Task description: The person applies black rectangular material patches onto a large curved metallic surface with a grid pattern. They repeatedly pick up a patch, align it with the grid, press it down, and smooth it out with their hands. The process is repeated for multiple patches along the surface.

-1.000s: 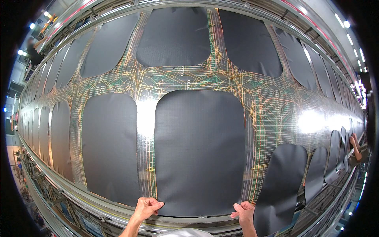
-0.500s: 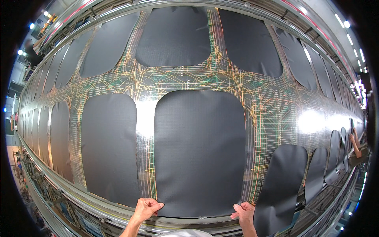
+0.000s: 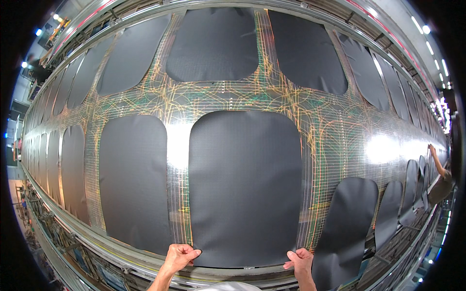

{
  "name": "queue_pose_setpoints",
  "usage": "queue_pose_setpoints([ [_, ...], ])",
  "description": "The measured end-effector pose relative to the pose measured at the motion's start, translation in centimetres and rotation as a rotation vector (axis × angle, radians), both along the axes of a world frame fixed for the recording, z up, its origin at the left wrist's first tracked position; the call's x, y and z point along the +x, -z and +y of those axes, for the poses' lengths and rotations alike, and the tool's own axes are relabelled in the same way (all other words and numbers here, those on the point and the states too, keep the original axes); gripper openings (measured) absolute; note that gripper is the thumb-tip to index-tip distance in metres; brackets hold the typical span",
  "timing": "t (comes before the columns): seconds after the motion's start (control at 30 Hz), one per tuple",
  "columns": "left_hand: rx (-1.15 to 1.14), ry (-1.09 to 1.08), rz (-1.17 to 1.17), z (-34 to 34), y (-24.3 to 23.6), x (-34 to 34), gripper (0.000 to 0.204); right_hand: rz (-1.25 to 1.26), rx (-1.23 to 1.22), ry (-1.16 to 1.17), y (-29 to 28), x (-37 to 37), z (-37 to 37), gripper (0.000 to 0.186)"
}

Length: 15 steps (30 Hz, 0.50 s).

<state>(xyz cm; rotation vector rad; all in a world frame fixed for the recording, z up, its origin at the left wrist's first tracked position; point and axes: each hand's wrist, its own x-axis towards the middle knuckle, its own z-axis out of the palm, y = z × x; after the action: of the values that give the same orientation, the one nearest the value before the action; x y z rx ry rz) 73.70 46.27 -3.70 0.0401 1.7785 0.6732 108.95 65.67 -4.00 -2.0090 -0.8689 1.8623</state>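
We look down on a long, glossy table covered with a dense web of orange, green and white lines. Along its far side we see a row of black, flexible sheets with rounded corners. Near us, a broad black round-cornered sheet lies in the middle, a similar black sheet lies just left, and a wavy black sheet overhangs the near edge at right.
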Motion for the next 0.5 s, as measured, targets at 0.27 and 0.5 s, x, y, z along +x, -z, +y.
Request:
queue_pose_setpoints([
  [0.27,0.004,-0.005,-0.016,-0.09,0.09,-0.06,0.031,-0.004,0.003,-0.018,0.13,0.18,-0.09,0.020],
  [0.5,-0.005,-0.014,-0.017,-0.11,0.14,-0.01,0.030,0.005,0.023,0.007,0.42,0.18,-0.26,0.019],
])
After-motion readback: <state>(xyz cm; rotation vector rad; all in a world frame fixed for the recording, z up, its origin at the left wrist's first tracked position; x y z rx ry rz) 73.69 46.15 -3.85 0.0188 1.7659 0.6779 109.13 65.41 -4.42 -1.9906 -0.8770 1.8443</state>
